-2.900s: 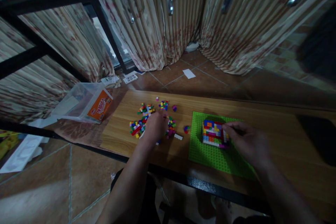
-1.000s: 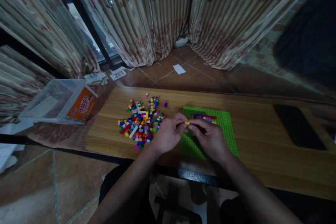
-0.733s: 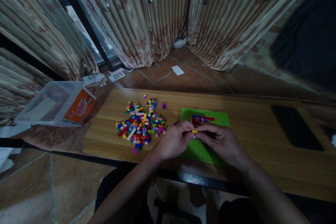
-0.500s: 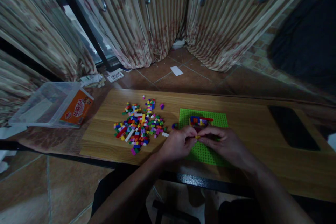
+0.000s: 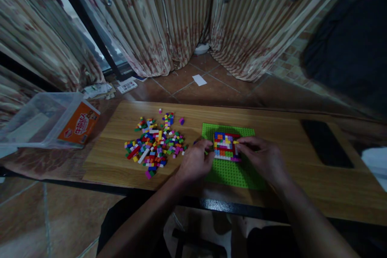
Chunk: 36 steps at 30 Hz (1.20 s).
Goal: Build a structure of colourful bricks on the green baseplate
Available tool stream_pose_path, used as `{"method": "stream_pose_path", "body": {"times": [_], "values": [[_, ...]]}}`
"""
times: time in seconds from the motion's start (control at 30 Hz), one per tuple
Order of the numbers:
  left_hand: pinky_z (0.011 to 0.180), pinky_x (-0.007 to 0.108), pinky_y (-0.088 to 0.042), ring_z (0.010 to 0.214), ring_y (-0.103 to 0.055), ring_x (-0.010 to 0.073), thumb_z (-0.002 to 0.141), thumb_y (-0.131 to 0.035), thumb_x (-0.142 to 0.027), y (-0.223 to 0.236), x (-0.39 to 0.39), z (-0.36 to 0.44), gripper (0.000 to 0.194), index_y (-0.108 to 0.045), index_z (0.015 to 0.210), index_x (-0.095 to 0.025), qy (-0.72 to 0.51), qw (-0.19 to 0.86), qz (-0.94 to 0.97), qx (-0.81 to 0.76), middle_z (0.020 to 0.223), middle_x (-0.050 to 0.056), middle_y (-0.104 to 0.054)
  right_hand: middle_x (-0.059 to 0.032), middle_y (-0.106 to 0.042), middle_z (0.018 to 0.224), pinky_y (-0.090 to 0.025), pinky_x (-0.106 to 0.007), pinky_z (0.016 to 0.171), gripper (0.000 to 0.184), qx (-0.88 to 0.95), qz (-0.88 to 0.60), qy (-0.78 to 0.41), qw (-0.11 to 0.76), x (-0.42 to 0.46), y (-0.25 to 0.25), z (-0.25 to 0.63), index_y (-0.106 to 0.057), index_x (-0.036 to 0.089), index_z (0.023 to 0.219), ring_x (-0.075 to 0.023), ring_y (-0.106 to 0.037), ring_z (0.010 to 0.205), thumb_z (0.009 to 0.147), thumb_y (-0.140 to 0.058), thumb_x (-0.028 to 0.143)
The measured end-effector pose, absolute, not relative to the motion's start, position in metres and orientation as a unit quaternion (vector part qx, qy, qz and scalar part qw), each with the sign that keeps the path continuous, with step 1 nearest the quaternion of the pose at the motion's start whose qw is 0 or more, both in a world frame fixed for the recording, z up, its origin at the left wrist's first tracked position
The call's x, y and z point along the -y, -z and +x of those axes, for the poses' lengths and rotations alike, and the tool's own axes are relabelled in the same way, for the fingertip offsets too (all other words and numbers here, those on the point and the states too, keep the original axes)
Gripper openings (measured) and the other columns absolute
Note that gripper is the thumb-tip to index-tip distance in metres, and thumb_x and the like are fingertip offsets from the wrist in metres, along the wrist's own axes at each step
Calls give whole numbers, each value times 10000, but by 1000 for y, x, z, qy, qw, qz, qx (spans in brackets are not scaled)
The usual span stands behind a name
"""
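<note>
A multicoloured block of building bricks (image 5: pixel 223 153) sits on the green baseplate (image 5: pixel 232 177), with several colours and a red edge showing on top. My right hand (image 5: pixel 266 157) is at the block's right side, thumb and forefinger pinching a small yellow brick (image 5: pixel 236 142) against or just above it. On the left, my left hand (image 5: pixel 196 159) hovers over the baseplate's left edge beside the block. Its fingers are bent with a gap between thumb and forefinger, and nothing shows between them. A dark blue brick (image 5: pixel 196 142) peeks out behind that hand.
Loose bricks (image 5: pixel 155 145) lie heaped on the left of the wooden table (image 5: pixel 105 161). A black phone-like slab (image 5: pixel 326 143) rests to the right. Beyond the table's left end stands a clear plastic box (image 5: pixel 45 117) with an orange label. Curtains (image 5: pixel 181 20) hang behind.
My hands were together over the block, both at the small yellow brick. They have parted: the left moved left, the right keeps the yellow brick. The block is now uncovered. The view shifted slightly.
</note>
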State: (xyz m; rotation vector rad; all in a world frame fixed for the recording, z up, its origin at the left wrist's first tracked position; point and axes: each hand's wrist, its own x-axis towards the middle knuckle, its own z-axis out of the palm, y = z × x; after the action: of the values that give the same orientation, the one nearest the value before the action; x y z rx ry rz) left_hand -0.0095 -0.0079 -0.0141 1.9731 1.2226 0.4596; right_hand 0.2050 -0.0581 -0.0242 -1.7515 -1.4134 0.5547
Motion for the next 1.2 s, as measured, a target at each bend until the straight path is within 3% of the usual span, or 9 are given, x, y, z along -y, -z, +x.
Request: {"method": "stream_pose_path", "body": {"times": [0.23, 0.57, 0.97, 1.2], "values": [[799, 296, -510, 849, -656, 180, 842, -551, -217, 21, 8, -8, 229, -629, 1051, -165, -172, 389, 785, -451, 1019, 69, -703, -43, -695, 845, -478, -318, 650, 194, 591, -684, -209, 373, 52, 25, 204, -724, 226, 822, -189, -639, 743, 823, -623, 392], [801, 302, -508, 837, -650, 182, 843, -547, -218, 19, 9, -9, 225, -627, 1046, -163, -171, 387, 790, -444, 985, 69, -703, -53, -662, 889, -475, -333, 724, 200, 699, -661, -107, 251, 51, 21, 206, -663, 210, 873, -198, -634, 784, 913, -496, 312], [801, 313, -510, 893, -650, 204, 846, -523, -212, 20, 8, -7, 234, -625, 1047, -150, -168, 396, 789, -440, 1035, 89, -694, -16, -705, 822, -493, -306, 687, 142, 625, -671, -154, 367, 49, 24, 198, -703, 231, 819, -168, -640, 705, 853, -592, 311], [857, 329, -500, 916, -651, 215, 859, -527, -244, 16, 10, -7, 253, -618, 1081, -164, -150, 381, 792, -452, 1026, 79, -699, -32, -701, 796, -492, -317, 670, 215, 630, -672, -157, 357, 50, 22, 197, -714, 237, 761, -189, -647, 730, 860, -563, 352]]}}
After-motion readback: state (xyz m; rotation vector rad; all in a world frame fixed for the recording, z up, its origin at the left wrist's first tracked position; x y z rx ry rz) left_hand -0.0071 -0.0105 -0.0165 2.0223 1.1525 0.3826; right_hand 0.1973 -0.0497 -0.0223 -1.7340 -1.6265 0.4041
